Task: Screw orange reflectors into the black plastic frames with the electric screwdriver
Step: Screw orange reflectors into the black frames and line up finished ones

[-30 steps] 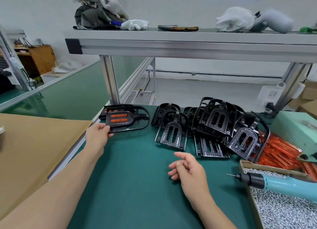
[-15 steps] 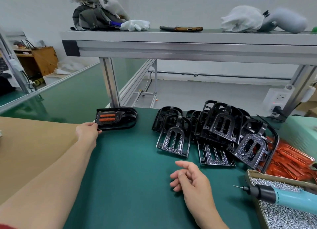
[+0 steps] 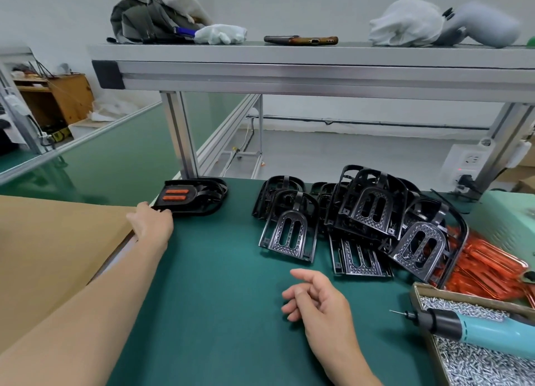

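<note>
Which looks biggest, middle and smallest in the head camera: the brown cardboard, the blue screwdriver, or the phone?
1. brown cardboard
2. blue screwdriver, though it's close to the camera and cut off
3. phone, farther away, so real size unsure

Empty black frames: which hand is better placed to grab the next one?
Right. The right hand is free, near the nearest empty frame; the left hand is away at the frame with orange reflectors.

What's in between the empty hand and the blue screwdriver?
Only bare green mat lies between the right hand and the electric screwdriver, seen in the head view.
</note>
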Motion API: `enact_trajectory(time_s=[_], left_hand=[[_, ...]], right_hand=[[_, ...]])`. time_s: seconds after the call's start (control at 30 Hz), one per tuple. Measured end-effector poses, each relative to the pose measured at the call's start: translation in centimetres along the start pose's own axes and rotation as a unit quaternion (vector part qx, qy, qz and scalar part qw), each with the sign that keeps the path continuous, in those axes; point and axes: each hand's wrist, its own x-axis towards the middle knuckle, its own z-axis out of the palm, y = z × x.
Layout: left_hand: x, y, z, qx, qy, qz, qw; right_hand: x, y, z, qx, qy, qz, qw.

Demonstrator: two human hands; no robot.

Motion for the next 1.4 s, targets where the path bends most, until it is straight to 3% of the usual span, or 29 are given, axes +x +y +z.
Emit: enact_trajectory(time_s=[0.17, 0.3, 0.5, 0.73, 1.07, 1.4], left_hand=[[-4.9, -0.3, 1.1, 0.019, 0.019, 0.103, 0.994], [-6.4, -0.7, 1.7, 0.106, -0.02, 0.18, 0.978], [-5.7, -0.3, 2.1, 0.184, -0.06, 0.181, 0.964], [-5.6, -0.1, 2.5, 0.275, -0.051, 0.2, 0.939], [-7.5, -1.3, 1.1, 0.124, -0.067, 0.2, 0.97], [-13.9, -2.6, -0.8, 0.087, -0.129, 0.248, 0.956]], right_hand=[[0.0, -0.1, 0.1, -0.009, 0.003, 0.003, 1.0], [0.0, -0.1, 0.1, -0.011, 0.003, 0.007, 1.0], [0.0, -0.1, 0.1, -0.014, 0.005, 0.009, 1.0], [0.0, 0.0, 0.1, -0.017, 0.002, 0.017, 1.0], [-0.1, -0.3, 0.1, -0.018, 0.006, 0.014, 1.0], [-0.2, -0.5, 0.2, -0.044, 0.012, 0.004, 0.999]])
